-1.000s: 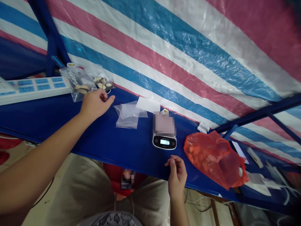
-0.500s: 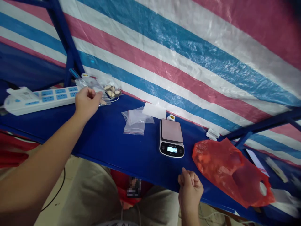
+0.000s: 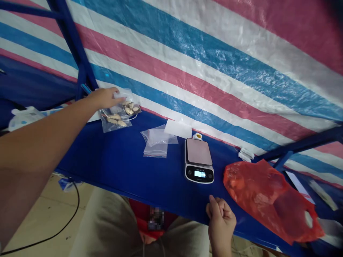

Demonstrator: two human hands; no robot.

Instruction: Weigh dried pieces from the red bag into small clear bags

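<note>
My left hand (image 3: pixel 110 98) reaches to the back left of the blue table, its fingers bent over the clear plastic bags there. One clear bag with pale slices (image 3: pixel 115 120) lies just below the hand; another bag with slices (image 3: pixel 131 107) is at its right. Whether the fingers grip a bag is hard to tell. My right hand (image 3: pixel 222 216) is curled closed at the table's front edge, with nothing visible in it. In front of it stands a kitchen scale (image 3: pixel 198 151) with a lit display. Flat zip bags (image 3: pixel 157 142) lie left of the scale.
A red plastic bag (image 3: pixel 268 200) covers the right part of the blue table (image 3: pixel 112 160). White paper (image 3: pixel 178 128) lies behind the scale, beside a small white object (image 3: pixel 197 136). A white power strip (image 3: pixel 25 117) is at the far left. Striped sheeting hangs behind.
My left hand has moved right and away from me, over the bags, and the bag with pale slices now shows below it. My right hand stays closed at the edge.
</note>
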